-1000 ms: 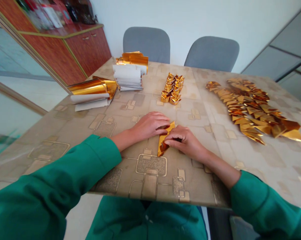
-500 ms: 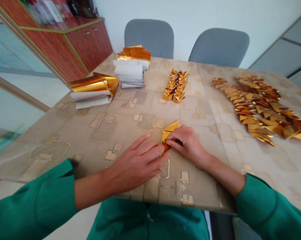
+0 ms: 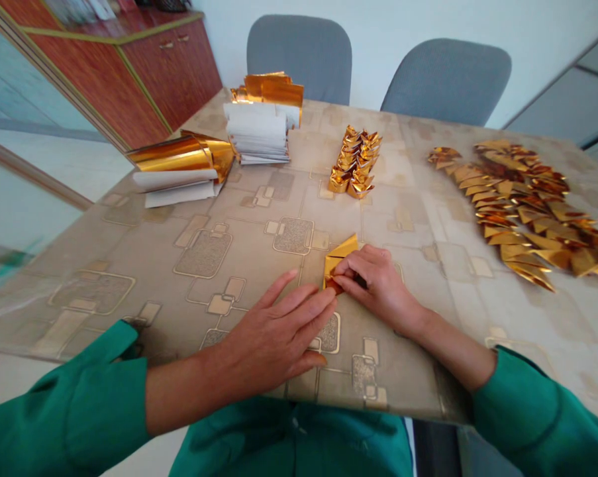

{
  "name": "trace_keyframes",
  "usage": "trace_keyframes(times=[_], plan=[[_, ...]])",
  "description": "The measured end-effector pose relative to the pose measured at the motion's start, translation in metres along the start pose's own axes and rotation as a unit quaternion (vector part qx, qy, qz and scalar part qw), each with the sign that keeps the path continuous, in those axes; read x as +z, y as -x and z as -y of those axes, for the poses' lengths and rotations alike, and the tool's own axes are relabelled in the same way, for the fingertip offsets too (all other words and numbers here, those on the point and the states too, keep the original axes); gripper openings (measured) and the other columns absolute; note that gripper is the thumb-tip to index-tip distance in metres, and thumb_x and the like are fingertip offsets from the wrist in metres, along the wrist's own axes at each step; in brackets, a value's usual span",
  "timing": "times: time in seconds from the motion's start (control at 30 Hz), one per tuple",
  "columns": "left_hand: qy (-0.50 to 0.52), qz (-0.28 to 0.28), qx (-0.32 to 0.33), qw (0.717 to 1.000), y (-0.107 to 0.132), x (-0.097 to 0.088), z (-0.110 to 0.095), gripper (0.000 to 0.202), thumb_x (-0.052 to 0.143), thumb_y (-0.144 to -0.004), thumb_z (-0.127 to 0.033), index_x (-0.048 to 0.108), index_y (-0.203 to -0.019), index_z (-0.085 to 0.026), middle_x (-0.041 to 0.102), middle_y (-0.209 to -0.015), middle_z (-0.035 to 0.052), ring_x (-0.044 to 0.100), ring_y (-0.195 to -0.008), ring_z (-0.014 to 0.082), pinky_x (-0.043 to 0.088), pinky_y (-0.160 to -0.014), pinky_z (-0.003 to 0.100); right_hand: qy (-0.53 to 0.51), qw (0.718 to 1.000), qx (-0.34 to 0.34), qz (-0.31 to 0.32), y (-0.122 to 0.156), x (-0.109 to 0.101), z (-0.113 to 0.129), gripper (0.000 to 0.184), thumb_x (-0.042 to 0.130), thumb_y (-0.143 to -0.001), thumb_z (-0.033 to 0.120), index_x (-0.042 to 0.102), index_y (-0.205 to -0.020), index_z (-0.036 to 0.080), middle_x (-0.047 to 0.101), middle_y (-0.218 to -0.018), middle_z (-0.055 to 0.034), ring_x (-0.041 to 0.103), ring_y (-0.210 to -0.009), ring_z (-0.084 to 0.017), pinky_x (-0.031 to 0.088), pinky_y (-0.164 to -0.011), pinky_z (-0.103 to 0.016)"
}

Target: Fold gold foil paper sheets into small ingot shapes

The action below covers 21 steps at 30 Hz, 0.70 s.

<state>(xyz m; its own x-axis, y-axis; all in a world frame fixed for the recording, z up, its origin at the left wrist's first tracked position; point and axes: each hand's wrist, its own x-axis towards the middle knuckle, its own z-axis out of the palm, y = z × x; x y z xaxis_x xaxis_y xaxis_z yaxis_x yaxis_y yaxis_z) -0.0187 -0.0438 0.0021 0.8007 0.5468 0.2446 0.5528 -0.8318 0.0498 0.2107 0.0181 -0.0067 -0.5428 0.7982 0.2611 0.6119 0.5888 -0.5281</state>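
- Because the work happens on the table [image 3: 104,278], the cabinet [image 3: 169,83], one grey chair [image 3: 299,56] and another chair [image 3: 445,79] stand behind it, away from the hands.
- Large group of gold pieces [image 3: 517,212] lies at the right side, in overlapping rows, perhaps so they take less room on the table.
- Two stacks of paper with gold foil, a left stack [image 3: 179,165] and a middle stack [image 3: 261,126], stand at the far edge, where they seem easy to reach.
- Small row of gold pieces [image 3: 354,162] stands close together between the middle stack and the large group.
- Green sleeves [image 3: 65,397] cover both arms, and they stop before the wrists, so the hands are free.
- Left hand [image 3: 273,344] lies flat and open on the table, with the fingers spread; it has hold of nothing, and its fingertips are just beside the foil piece.
- Right hand [image 3: 378,288] is curled and pinches the foil piece [image 3: 339,255], maybe to keep its folds closed.
- That piece lies near the table's middle, partly under the right fingers [image 3: 353,265], and its gold corner points up and away.
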Motion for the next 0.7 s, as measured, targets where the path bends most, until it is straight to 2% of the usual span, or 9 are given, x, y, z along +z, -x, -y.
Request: trace_keyframes(times=[0.1,0.47,0.7], plan=[[0.016,-0.001,0.001,1.0,0.0007,0.0026,-0.0005,0.06,0.056,-0.091,-0.054,0.055,-0.131,-0.01,0.059,-0.137,0.0109,0.048,-0.128,0.0273,0.003,-0.124,0.047,0.005,1.0,0.004,0.003,0.0001,0.0004,0.0001,0.011,0.066,-0.092,0.021,0.062,-0.081,0.02,0.064,-0.074,0.0012,0.051,-0.074,-0.016,0.032,-0.075,-0.032],[0.104,0.054,-0.011,0.993,0.0026,-0.0024,0.0011,0.065,0.053,-0.091,-0.058,0.053,-0.133,-0.009,0.059,-0.135,0.014,0.05,-0.126,0.03,0.015,-0.121,0.052,0.038,0.999,0.008,-0.003,0.0001,-0.0008,0.0038,0.01,0.066,-0.09,0.018,0.062,-0.081,0.02,0.063,-0.074,0.0015,0.051,-0.076,-0.017,0.03,-0.077,-0.033],[0.076,0.067,0.01,0.995,0.0001,-0.0031,0.0053,0.073,0.045,-0.092,-0.064,0.048,-0.14,-0.008,0.043,-0.153,0.017,0.032,-0.144,0.0347,0.005,-0.122,0.055,0.095,0.995,0.001,-0.026,0.0007,0.0006,0.0039,0.012,0.068,-0.088,0.02,0.058,-0.082,0.019,0.062,-0.08,0.0002,0.054,-0.079,-0.018,0.03,-0.076,-0.033]])
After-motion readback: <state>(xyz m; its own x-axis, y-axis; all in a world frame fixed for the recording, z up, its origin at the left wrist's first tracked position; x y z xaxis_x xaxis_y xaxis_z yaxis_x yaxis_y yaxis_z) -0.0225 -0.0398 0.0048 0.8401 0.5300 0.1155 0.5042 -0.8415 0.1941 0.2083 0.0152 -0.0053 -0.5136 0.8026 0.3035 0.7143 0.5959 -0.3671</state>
